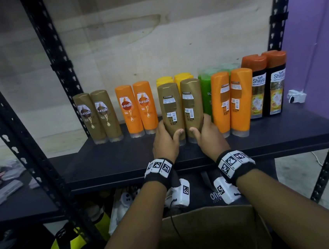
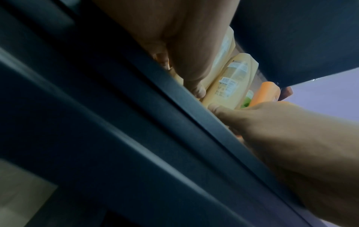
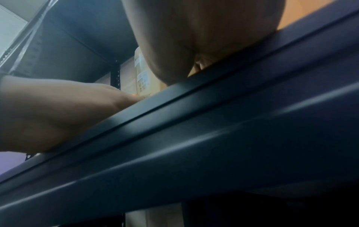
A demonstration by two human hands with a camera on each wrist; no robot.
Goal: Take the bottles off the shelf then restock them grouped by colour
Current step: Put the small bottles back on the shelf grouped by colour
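Note:
Two gold bottles stand back-label-out at the front middle of the black shelf (image 1: 122, 159). My left hand (image 1: 166, 139) grips the left gold bottle (image 1: 171, 111) low down, thumb across its front. My right hand (image 1: 207, 135) grips the right gold bottle (image 1: 192, 107) the same way. Two more gold bottles (image 1: 100, 117) and two orange ones (image 1: 137, 109) stand further left. Yellow bottles (image 1: 173, 78) and green bottles (image 1: 206, 91) sit behind. Two orange bottles (image 1: 232, 103) and two dark bottles (image 1: 265, 87) stand to the right. The left wrist view shows the right gold bottle (image 2: 229, 83) beside my thumb.
Black perforated shelf posts (image 1: 50, 47) rise left and right. A cardboard box (image 1: 209, 233) stands below my forearms. Bags and a yellow item (image 1: 71, 247) fill the lower shelf. A neighbouring shelf on the left holds small packets (image 1: 1, 188). A purple wall (image 1: 314, 47) is to the right.

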